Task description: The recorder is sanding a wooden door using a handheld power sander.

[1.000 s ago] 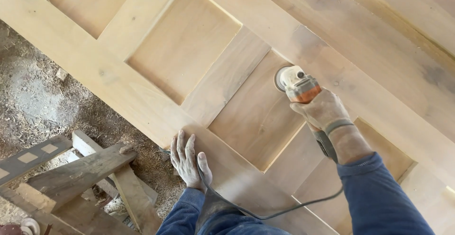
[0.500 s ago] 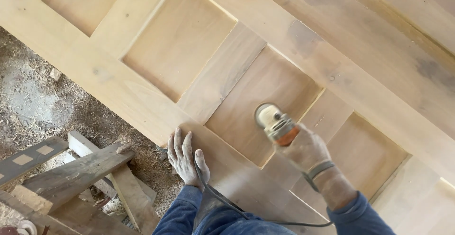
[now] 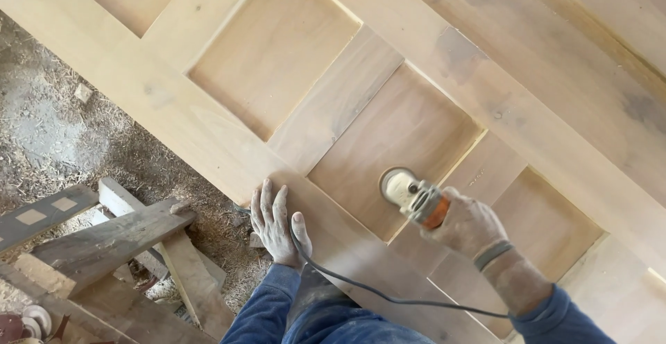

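- Head view, looking down: right hand [image 3: 466, 225] closed around the body of a small power sander [image 3: 409, 195], orange at the grip and pale at the head, wrist bound by a grey band.
- Sander's round head pressed flat on a recessed panel [image 3: 388, 143] of a large wooden door [image 3: 208, 125], close to that panel's near lower corner, just ahead of the knuckles and touching the wood.
- Best handled, by judgement, with the disc kept level rather than tipped on an edge, pressure light and even, strokes along the grain and overlapping, slowed near the raised frame so as not to gouge the moulding.
- Black cord [image 3: 388, 297] trailed from the tool across the door's near rail toward the body; better kept behind the wrist, well away from the disc.
- Left hand [image 3: 277, 222] spread flat, fingers open and slightly apart, palm down on the door's near edge, holding nothing, only bracing; dusted white.
- Left hand well apart from the sander, to its left across the rail; wise to keep it there as a steady.
- Blue sleeves [image 3: 267, 309] at the bottom of the frame.
- Further out, left: rough timber offcuts [image 3: 118, 236] stacked under the door's edge, on a sawdust-strewn floor [image 3: 62, 122].
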